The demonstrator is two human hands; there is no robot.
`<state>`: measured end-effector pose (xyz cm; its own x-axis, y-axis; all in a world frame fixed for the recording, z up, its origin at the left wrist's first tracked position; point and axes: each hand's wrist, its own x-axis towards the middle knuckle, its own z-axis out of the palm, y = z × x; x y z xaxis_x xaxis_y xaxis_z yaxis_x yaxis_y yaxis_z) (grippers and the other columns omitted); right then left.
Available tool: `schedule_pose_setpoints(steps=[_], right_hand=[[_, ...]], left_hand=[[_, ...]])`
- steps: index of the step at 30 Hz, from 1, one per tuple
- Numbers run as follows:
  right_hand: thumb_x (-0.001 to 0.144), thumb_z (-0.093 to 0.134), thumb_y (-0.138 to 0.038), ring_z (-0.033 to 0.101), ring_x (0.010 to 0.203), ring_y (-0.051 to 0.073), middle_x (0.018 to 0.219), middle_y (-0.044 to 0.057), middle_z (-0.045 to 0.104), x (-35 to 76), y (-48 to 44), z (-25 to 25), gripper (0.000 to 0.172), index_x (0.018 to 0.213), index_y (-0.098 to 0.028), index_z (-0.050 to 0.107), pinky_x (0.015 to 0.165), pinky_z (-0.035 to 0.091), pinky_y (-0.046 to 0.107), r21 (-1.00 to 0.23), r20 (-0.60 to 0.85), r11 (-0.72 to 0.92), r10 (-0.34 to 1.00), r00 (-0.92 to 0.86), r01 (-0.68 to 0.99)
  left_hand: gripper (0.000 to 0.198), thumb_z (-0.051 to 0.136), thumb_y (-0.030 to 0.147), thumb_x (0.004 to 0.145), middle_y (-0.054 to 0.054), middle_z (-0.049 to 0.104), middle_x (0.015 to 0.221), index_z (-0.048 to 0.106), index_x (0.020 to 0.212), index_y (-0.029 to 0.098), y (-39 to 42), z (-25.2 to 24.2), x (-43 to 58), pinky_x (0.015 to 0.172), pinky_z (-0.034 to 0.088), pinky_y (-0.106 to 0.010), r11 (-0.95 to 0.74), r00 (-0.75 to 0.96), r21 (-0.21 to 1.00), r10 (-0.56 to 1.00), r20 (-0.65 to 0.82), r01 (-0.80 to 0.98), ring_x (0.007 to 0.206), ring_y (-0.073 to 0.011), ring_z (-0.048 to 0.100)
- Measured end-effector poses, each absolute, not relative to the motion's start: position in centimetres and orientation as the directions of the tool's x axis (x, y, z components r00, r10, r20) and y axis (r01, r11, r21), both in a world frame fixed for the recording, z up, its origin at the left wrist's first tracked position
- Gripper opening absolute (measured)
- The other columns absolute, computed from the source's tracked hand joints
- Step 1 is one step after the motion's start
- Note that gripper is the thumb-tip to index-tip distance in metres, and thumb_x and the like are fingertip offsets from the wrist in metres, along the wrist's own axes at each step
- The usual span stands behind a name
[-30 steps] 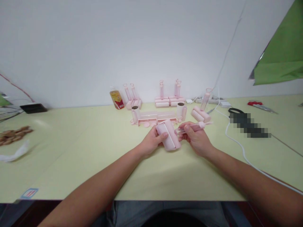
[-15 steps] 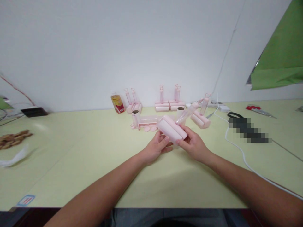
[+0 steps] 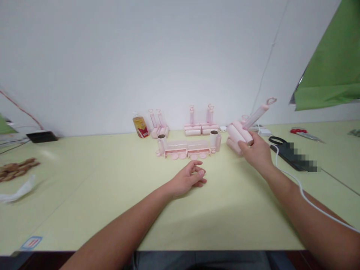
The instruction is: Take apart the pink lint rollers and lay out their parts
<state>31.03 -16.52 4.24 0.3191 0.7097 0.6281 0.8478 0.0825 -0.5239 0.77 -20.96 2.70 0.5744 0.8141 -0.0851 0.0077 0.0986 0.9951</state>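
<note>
Your right hand (image 3: 256, 152): closed, thumb at the near end and fingers wrapped behind, gripping 1 pink roller unit (image 3: 238, 132) by its right end. The unit is at the right of the working area, its clear-barrelled handle (image 3: 255, 117) slanting up to the right and ending in a looped top. Directly below and behind it, partly covered, 1 second pink unit (image 3: 233, 146); whether the 2 touch, you cannot tell from this angle. Your left hand (image 3: 187, 180): partly open, fingers loosely curled, holding nothing, low over the middle of the table (image 3: 84, 180); contact with the surface is unclear. Just beyond your left hand: 2 open pink cases (image 3: 176, 152) side by side, with 4 pink discs (image 3: 182, 156) lying along their front edges and clear covers (image 3: 177, 144) behind. At the outer ends of that row: 2 upright white rolls with brown cores, the left roll (image 3: 163, 141) and the right roll (image 3: 213, 138). Along the wall: 1 bottle (image 3: 140, 127) of amber liquid, yellow and red label; then pink units with upright handles, a left group (image 3: 160, 131) and a middle group (image 3: 201, 129). Near your right forearm: 1 white cable (image 3: 302, 193), and beyond it 1 dark flat item (image 3: 287, 156), partly pixelated.
</note>
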Motion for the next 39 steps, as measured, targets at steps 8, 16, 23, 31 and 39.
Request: schedule_pose_setpoints(steps=[8,16,23,31,39], right_hand=[[0.081,0.055,-0.047,0.062,0.088,0.028,0.101,0.014,0.069,31.6,-15.1,2.1,0.057,0.126,-0.014,0.06,0.073,0.044,0.034,-0.4,0.51,-0.047,0.818,0.265,0.915],[0.084,0.053,-0.049,0.062,0.09,0.029,0.104,0.015,0.069,31.2,-15.2,1.5,0.056,0.126,-0.013,0.06,0.077,0.045,0.037,-0.305,0.503,-0.03,0.844,0.188,0.952],[0.087,0.051,-0.05,0.061,0.1,0.03,0.115,0.016,0.066,30.7,-15.2,0.7,0.059,0.131,-0.012,0.057,0.086,0.046,0.039,-0.289,0.463,0.004,0.876,0.136,0.957],[0.089,0.048,-0.053,0.06,0.1,0.03,0.121,0.02,0.052,29.9,-15.5,0.0,0.062,0.135,-0.011,0.053,0.088,0.046,0.039,-0.27,0.401,-0.039,0.904,0.149,0.962],[0.086,0.053,-0.055,0.058,0.097,0.032,0.111,0.018,0.052,30.1,-14.6,-0.6,0.055,0.121,-0.013,0.061,0.082,0.047,0.04,-0.226,0.385,-0.102,0.904,0.185,0.969]], left_hand=[[0.055,0.069,0.044,0.083,-0.01,0.051,0.119,0.043,0.127,0.023,-20.9,2.5,0.6,0.087,0.052,-0.039,0.093,0.576,0.995,0.813,-0.087,0.02,0.092,-0.018,0.068],[0.053,0.073,0.042,0.08,-0.01,0.052,0.118,0.048,0.122,0.02,-21.0,2.7,0.5,0.085,0.052,-0.038,0.086,0.583,0.996,0.808,-0.091,0.036,0.087,-0.0158,0.067],[0.048,0.071,0.042,0.081,-0.011,0.056,0.116,0.052,0.117,0.017,-21.0,2.6,0.6,0.083,0.051,-0.036,0.047,0.594,0.996,0.8,-0.084,0.078,0.086,-0.0155,0.066],[0.046,0.069,0.044,0.082,-0.009,0.061,0.103,0.055,0.114,0.015,-20.8,2.1,0.5,0.078,0.049,-0.032,-0.025,0.612,0.989,0.788,-0.07,0.145,0.083,-0.0149,0.064],[0.048,0.071,0.05,0.078,-0.004,0.062,0.079,0.06,0.108,0.014,-21.0,2.4,0.5,0.072,0.045,-0.029,-0.057,0.599,0.978,0.797,-0.076,0.2,0.073,-0.014,0.06]])
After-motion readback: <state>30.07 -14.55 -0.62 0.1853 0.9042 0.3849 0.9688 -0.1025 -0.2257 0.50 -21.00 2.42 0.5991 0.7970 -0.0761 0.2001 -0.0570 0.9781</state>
